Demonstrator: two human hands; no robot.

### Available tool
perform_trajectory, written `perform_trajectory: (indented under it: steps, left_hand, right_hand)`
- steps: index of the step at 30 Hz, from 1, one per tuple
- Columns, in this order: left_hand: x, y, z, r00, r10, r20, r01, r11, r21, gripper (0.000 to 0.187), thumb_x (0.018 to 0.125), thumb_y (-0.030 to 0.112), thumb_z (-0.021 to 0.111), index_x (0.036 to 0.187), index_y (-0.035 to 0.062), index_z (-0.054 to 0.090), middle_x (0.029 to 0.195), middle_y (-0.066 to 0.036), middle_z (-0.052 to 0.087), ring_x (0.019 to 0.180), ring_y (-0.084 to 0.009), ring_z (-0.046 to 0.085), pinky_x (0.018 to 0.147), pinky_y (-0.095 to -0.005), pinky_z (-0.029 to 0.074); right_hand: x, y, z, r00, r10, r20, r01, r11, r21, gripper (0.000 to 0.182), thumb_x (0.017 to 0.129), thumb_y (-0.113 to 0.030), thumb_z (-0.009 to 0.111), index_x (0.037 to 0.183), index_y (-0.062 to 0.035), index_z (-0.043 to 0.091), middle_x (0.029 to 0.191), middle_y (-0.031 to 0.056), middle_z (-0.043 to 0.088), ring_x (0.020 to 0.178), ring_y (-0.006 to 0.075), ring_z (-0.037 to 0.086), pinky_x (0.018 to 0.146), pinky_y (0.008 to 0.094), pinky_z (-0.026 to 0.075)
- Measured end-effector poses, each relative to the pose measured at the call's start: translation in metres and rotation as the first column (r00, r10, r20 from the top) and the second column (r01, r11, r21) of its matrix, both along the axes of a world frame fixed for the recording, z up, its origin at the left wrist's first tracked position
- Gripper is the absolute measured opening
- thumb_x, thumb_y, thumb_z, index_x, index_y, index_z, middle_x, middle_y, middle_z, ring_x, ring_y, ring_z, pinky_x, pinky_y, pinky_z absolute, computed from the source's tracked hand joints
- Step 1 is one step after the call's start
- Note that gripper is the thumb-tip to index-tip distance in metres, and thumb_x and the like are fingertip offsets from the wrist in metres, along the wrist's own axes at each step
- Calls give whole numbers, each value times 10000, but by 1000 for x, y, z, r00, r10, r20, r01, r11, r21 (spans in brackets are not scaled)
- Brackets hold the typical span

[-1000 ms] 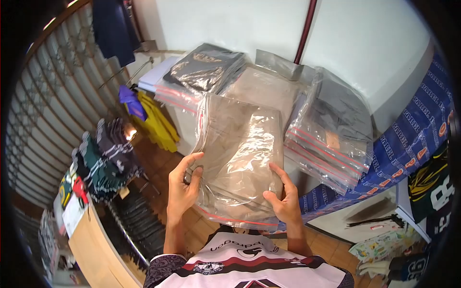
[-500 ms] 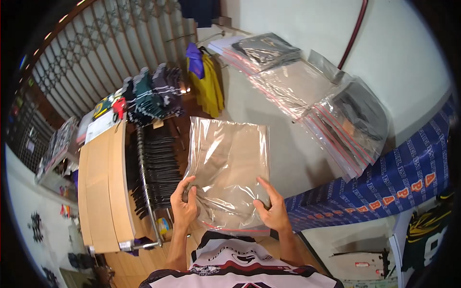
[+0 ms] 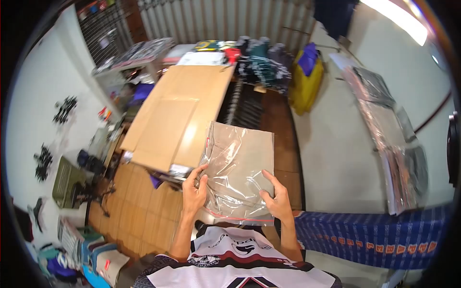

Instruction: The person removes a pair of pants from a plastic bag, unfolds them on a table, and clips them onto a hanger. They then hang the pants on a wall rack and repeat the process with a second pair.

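A clear plastic bag (image 3: 240, 173) with folded beige cloth inside hangs between my hands, in front of my chest. Its red seal strip runs along the lower edge, near my shirt. My left hand (image 3: 195, 192) grips the bag's left side, thumb on top and the other fingers partly hidden beneath. On the right side, my right hand (image 3: 277, 197) holds the bag in the same way. The bag's far left corner overlaps the near right edge of a brown board-topped table (image 3: 163, 120).
Dark and green garments (image 3: 261, 62) hang beyond the table, beside a yellow garment (image 3: 307, 86). Bagged clothes (image 3: 379, 120) lie along the white surface at right. A blue printed banner (image 3: 365, 237) stands at lower right. Folded fabrics (image 3: 103, 259) lie at lower left.
The view has swung left, so the table now sits ahead and the bagged clothes are farther right. Both hands still hold the bag, which has come round with me.
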State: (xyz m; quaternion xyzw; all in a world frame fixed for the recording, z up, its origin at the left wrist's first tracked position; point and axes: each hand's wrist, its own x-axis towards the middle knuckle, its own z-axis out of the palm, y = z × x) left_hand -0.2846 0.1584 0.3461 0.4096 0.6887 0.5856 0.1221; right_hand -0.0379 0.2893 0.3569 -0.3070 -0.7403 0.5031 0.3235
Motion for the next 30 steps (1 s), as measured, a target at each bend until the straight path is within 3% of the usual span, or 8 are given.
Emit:
perform_trajectory:
  steps: [3, 6, 13, 16, 19, 20, 23, 30]
  left_hand:
    - [-62, -64, -11, 979, 85, 187, -83, 996, -19, 306, 975, 10, 597, 1272, -41, 653, 1187, -124, 722, 1083, -166, 641, 975, -303, 474]
    - [-119, -119, -21, 979, 177, 104, -175, 984, -27, 317, 964, -3, 590, 1273, -47, 649, 1217, -145, 716, 1157, -208, 647, 1032, -326, 462]
    - [-217, -182, -45, 972, 207, 108, -191, 971, -145, 321, 940, 66, 633, 1243, -32, 677, 1191, -193, 732, 1150, -271, 680, 1026, -355, 481]
    - [-249, -179, -52, 981, 175, 84, -153, 963, -223, 321, 956, 118, 628, 1240, -18, 686, 1194, -218, 727, 1143, -335, 693, 1009, -374, 494]
    - [-279, -165, -57, 989, 150, -11, -150, 972, -181, 328, 951, 117, 626, 1244, -16, 690, 1162, -214, 741, 1122, -261, 692, 988, -356, 496]
    - [-289, -160, -57, 990, 139, 25, -130, 966, -221, 335, 953, 124, 629, 1260, 3, 689, 1195, -224, 729, 1159, -306, 689, 996, -371, 497]
    - [-321, -137, -66, 992, 123, -14, -123, 961, -247, 342, 954, 135, 637, 1273, 22, 687, 1204, -214, 728, 1155, -321, 691, 990, -378, 503]
    - [-408, -68, -110, 988, 65, -141, -105, 951, -292, 360, 922, 121, 679, 1271, 31, 682, 1229, -222, 707, 1164, -379, 669, 993, -420, 511]
  right_hand:
    - [-79, -35, -17, 993, 99, -57, -103, 992, -76, 580, 848, -22, 646, 1417, 35, 550, 1371, 257, 628, 1326, 317, 584, 1128, 358, 402]
    - [-150, -70, -36, 976, 205, -67, -214, 964, -158, 602, 855, 59, 618, 1446, 84, 503, 1432, 194, 576, 1366, 225, 497, 1162, 324, 336]
    - [-251, -131, -52, 987, 159, -17, -159, 969, -188, 582, 850, 55, 620, 1424, 80, 526, 1436, 212, 585, 1374, 261, 515, 1163, 333, 347]
    - [-276, -137, -53, 995, 80, 62, -77, 996, -45, 556, 855, -40, 622, 1402, 46, 565, 1359, 242, 645, 1292, 302, 606, 1093, 346, 433]
    - [-298, -131, -61, 995, 50, 91, -49, 999, -16, 543, 867, -41, 620, 1399, 49, 565, 1369, 245, 637, 1308, 330, 595, 1112, 366, 426]
    - [-305, -126, -62, 995, 52, 88, -51, 999, -9, 519, 884, -42, 619, 1392, 55, 567, 1373, 254, 629, 1317, 357, 586, 1125, 386, 419]
    - [-330, -111, -72, 994, -7, 106, 14, 998, -66, 515, 880, -2, 628, 1388, 60, 574, 1372, 215, 643, 1314, 291, 584, 1130, 353, 398]
    - [-398, -69, -121, 941, -272, 202, 243, 957, 160, 427, 917, -49, 642, 1337, 25, 616, 1309, 274, 625, 1224, 432, 606, 1057, 448, 467]
